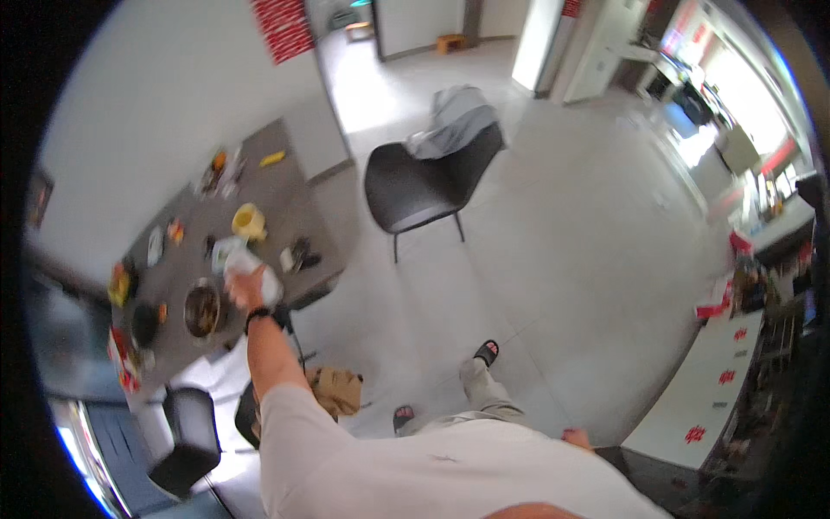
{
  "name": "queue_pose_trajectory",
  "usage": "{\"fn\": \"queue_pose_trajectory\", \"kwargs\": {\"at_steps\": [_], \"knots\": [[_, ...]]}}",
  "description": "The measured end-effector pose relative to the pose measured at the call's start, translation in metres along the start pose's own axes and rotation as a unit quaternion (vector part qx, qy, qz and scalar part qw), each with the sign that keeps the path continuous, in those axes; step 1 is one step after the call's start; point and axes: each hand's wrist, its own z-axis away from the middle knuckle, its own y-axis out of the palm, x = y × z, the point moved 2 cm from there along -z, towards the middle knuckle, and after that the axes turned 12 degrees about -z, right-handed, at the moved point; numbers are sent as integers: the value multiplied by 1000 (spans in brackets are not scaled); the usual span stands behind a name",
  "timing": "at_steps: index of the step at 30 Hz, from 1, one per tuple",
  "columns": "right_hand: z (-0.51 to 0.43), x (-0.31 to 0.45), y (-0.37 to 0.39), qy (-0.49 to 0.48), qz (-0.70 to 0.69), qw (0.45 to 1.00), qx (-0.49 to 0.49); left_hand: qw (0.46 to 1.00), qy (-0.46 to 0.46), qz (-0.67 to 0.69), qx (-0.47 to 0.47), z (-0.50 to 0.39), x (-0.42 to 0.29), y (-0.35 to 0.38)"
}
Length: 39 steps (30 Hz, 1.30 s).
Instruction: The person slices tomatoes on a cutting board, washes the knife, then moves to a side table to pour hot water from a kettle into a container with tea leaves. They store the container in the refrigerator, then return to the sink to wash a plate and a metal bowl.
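Note:
My left hand [245, 289] reaches out over the dark dining table [292, 194], with a black band at the wrist. It grips a white, soft-looking item [269, 284], too blurred to name more exactly. Just beyond lies a pale packet [227, 250], close to a yellow mug [249, 222]. A round metal pot [202, 310] with brown contents stands to the left of the hand. Dark small objects [303, 255] lie near the table's right edge. My right hand [576, 437] hangs low by my side, mostly hidden by my shirt; its grip cannot be made out.
A dark chair [415, 188] with grey cloth [454, 123] over its back stands past the table corner. Another black chair [188, 434] is at lower left, and a brown bag [337, 390] is beneath my arm. A white cabinet [700, 389] with red decorations stands at right.

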Motion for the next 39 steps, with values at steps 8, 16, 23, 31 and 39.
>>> {"fn": "queue_pose_trajectory", "kwargs": {"at_steps": [8,16,23,31,39], "knots": [[-237,264,-156,-166,-11,986,-1,977,-34,-6,-210,120,-29,-9],[-368,460,-188,-254,61,964,48,963,242,-77,-85,414,-157,88],[-431,573,-271,-346,147,926,30,842,539,-36,3,574,-514,170],[-481,614,-536,-358,-141,918,-98,475,879,-6,-25,839,-986,137],[-585,665,-843,-474,-44,833,-282,255,946,127,154,1248,-1187,88]]}}
